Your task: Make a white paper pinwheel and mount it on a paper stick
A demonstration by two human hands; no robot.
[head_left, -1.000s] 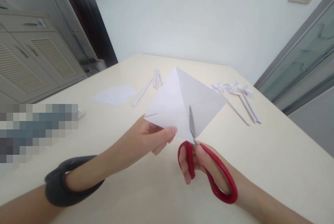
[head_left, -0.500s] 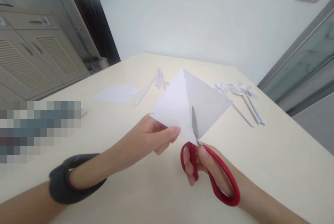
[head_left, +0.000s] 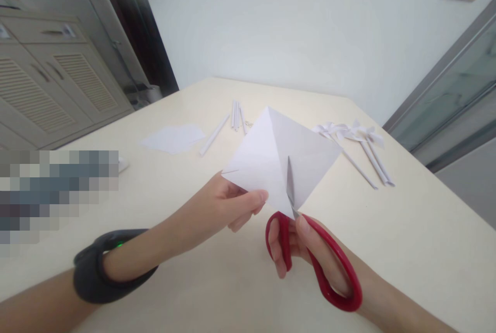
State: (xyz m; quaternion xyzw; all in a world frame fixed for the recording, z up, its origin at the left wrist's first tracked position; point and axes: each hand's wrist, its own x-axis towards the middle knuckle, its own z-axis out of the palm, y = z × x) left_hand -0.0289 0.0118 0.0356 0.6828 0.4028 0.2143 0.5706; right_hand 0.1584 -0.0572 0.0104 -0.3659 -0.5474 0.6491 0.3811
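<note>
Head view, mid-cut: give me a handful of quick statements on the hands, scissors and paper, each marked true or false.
1. The right hand holds red-handled scissors. True.
2. The scissors blade lies against the creased paper square. True.
3. The left hand rests flat on the table. False: it pinches the paper's near-left edge, held above the table.
4. The rolled paper sticks lie under the scissors. False: they lie farther back on the table.
5. A dark band circles the left wrist. True.
</note>
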